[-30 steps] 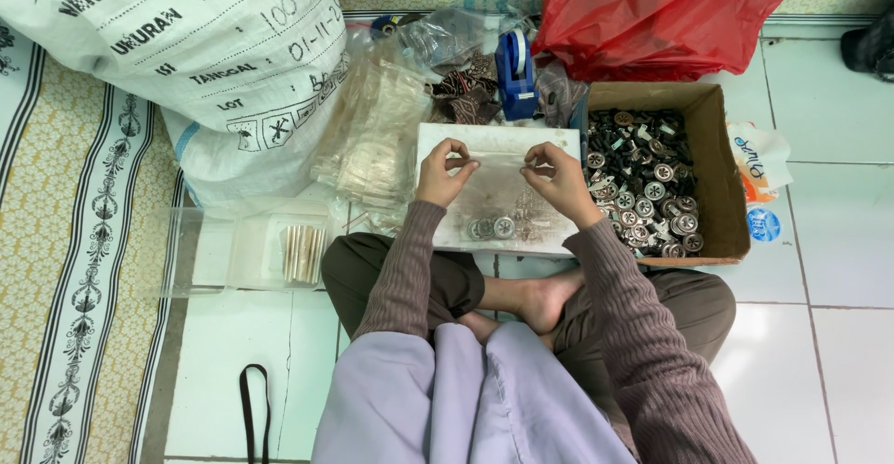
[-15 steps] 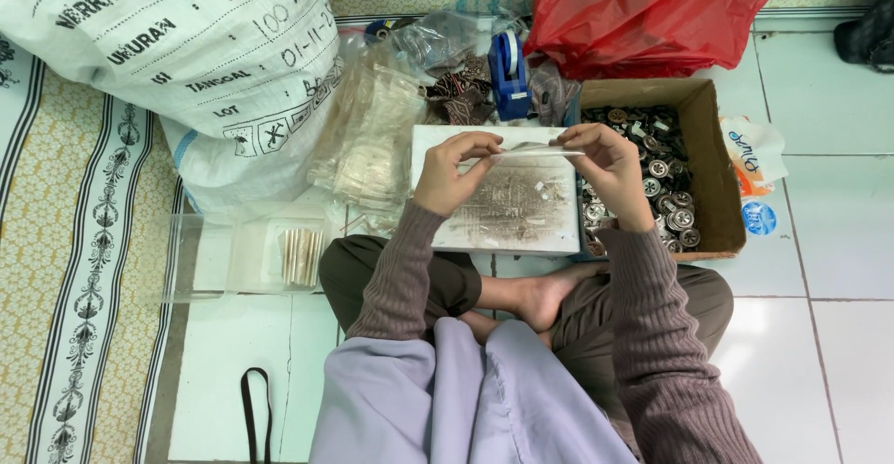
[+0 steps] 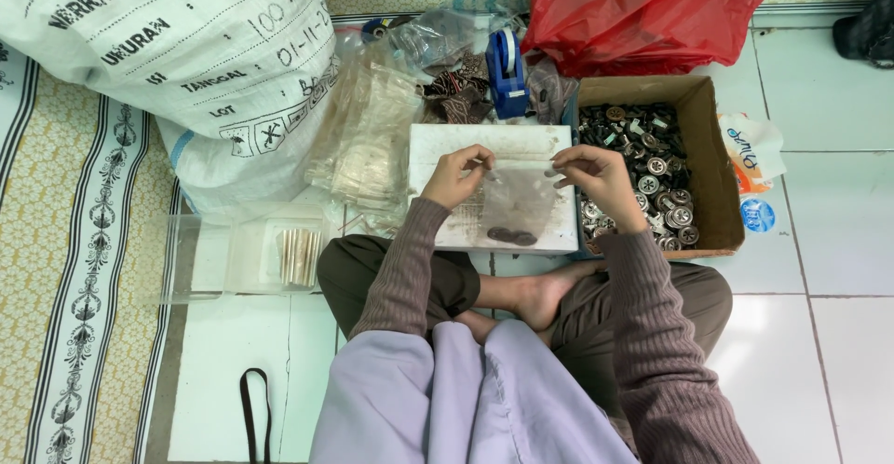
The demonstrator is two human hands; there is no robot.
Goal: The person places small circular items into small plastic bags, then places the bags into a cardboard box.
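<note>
Clear bag (image 3: 518,201) now upright, buttons (image 3: 513,236) settled.

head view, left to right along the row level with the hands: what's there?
Patterned mat → white sack → stack of clear bags → left hand → small clear bag → right hand → cardboard box of metal parts → white tiled floor.
</note>
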